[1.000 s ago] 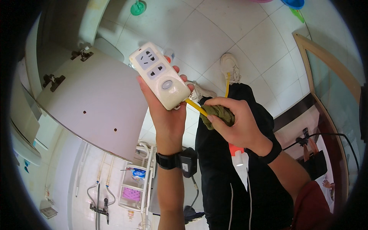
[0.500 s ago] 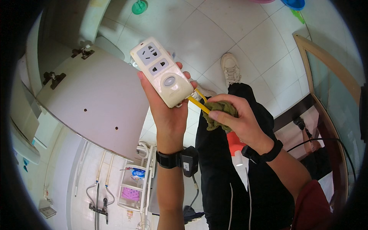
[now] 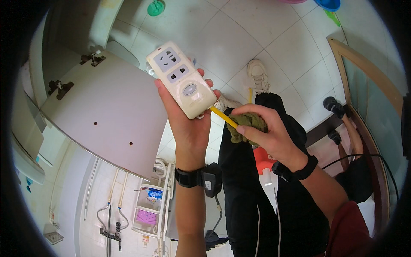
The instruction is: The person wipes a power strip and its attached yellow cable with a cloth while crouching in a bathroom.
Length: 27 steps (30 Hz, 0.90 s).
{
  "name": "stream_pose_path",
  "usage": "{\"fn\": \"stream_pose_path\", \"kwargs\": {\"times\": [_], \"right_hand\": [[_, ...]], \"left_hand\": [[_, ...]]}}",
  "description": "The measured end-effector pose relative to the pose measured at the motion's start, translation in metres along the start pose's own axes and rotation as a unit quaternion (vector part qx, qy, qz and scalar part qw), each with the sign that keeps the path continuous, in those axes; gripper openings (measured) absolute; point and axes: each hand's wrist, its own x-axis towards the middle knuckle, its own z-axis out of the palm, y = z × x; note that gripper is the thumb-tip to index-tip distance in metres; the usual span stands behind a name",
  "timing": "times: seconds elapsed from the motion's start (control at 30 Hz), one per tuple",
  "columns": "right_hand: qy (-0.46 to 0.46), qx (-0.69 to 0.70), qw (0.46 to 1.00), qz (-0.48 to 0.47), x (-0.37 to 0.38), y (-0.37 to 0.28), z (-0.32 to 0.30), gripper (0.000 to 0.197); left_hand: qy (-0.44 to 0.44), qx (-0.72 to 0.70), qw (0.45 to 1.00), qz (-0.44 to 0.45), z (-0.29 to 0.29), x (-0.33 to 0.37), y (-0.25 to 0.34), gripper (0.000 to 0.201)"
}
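Note:
My left hand [image 3: 188, 124] holds a white power strip [image 3: 199, 95] from beneath, thumb along one side and fingertips showing at the other. Its sockets and oval grey switch face up. A yellow cord [image 3: 223, 117] leaves the near end of the strip. Wrapped about that cord is a crumpled olive-green cloth [image 3: 248, 124], pinched in my right hand [image 3: 274, 132] with the thumb on top. The cord inside the cloth is hidden. A short yellow length shows beside my shoe [image 3: 257, 76]. Each wrist wears a black strap.
At left hangs a white cabinet door [image 3: 107, 111] with metal hinges. A white shelf rack [image 3: 147, 210] stands below it. Someone's legs in black shoes [image 3: 333, 106] show in the doorway at right, by a wood-framed glass door [image 3: 372, 90]. Green and blue plastic things lie on the tiled floor.
My right hand and the cloth have shifted slightly along the cord, away from the strip. The yellow loop by the strip is gone from there. At right, the other person's foot has come forward.

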Motion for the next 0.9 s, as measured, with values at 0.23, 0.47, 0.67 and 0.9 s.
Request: {"fn": "stream_pose_path", "kwargs": {"times": [0.23, 0.47, 0.67, 0.9], "right_hand": [[0.018, -0.021, 1.0, -0.015, 0.001, 0.003, 0.004, 0.027], [0.019, 0.002, 1.0, -0.009, 0.003, 0.005, 0.01, 0.03], [0.004, 0.029, 1.0, 0.007, 0.002, 0.004, 0.009, 0.029], [0.024, 0.026, 0.999, 0.01, 0.003, 0.01, 0.012, 0.031]], "left_hand": [[-0.007, 0.018, 1.0, 0.001, 0.001, 0.001, 0.0, 0.064], [-0.005, 0.011, 1.0, -0.003, -0.004, 0.0, 0.003, 0.065], [0.008, 0.015, 1.0, 0.0, -0.005, 0.001, 0.004, 0.064], [-0.013, 0.003, 1.0, -0.01, -0.01, 0.002, 0.001, 0.063]]}}
